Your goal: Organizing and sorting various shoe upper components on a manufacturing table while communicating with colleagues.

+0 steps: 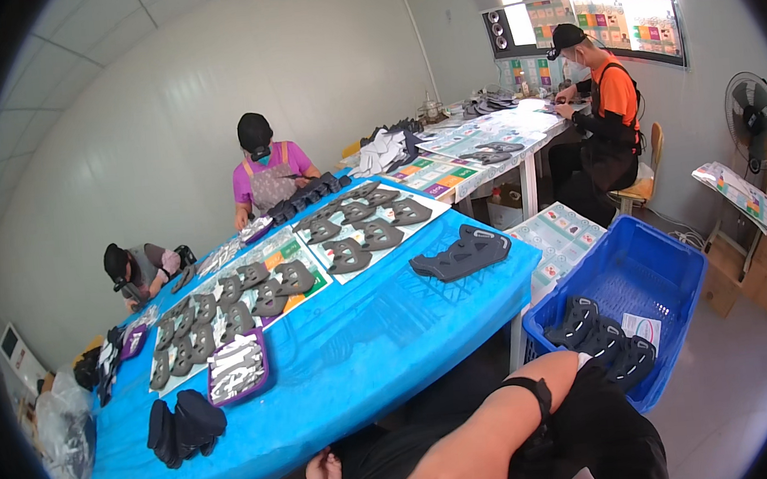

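At the lower edge, below the table's front side, is my left hand (323, 471), its fingers curled in with nothing seen in them. My right forearm crosses in front of me from the right with a black band on it. My right hand (442, 473) lies low over my dark clothing, back upward, and its fingertips are cut off by the lower edge. Nearest on the blue-covered table (389, 315) are a stack of dark fabric pieces (185, 426), a purple tray (266, 375) of white-grey strips, and a dark grey shaped pad (462, 253) at the right corner.
Rows of grey pads (237, 319) lie on printed sheets. A blue crate (648, 282) with several dark pads (603, 339) stands right. Two people (270, 176) (138, 268) work across the table; another person (612, 104) sits at the back table. A fan (756, 125) stands far right.
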Demonstrator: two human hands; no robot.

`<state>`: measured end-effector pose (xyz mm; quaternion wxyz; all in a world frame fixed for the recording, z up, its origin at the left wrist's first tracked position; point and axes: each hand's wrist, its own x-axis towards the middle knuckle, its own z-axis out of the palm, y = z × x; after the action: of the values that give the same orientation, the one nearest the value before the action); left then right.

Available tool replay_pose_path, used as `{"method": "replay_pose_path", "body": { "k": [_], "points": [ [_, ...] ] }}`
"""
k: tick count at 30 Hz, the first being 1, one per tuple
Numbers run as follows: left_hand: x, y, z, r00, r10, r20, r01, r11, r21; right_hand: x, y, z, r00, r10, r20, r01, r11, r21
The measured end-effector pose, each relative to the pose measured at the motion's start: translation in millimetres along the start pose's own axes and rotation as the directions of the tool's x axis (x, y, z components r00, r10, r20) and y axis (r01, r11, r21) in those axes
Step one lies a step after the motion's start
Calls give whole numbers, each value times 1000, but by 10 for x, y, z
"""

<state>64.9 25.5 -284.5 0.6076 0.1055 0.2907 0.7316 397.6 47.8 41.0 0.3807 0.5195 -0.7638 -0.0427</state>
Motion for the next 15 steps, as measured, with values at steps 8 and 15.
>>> {"method": "replay_pose_path", "body": {
  "k": [8, 15],
  "points": [
    [-57, -4, 122, 999, -31, 34, 33, 998, -53, -1955, -269, 1467, 46, 833, 552, 102, -553, 827],
    [-91, -12, 70, 999, 49, -7, -48, 993, 107, -2719, -413, 1380, -506, 701, 503, 208, -467, 859]
  ]
}}
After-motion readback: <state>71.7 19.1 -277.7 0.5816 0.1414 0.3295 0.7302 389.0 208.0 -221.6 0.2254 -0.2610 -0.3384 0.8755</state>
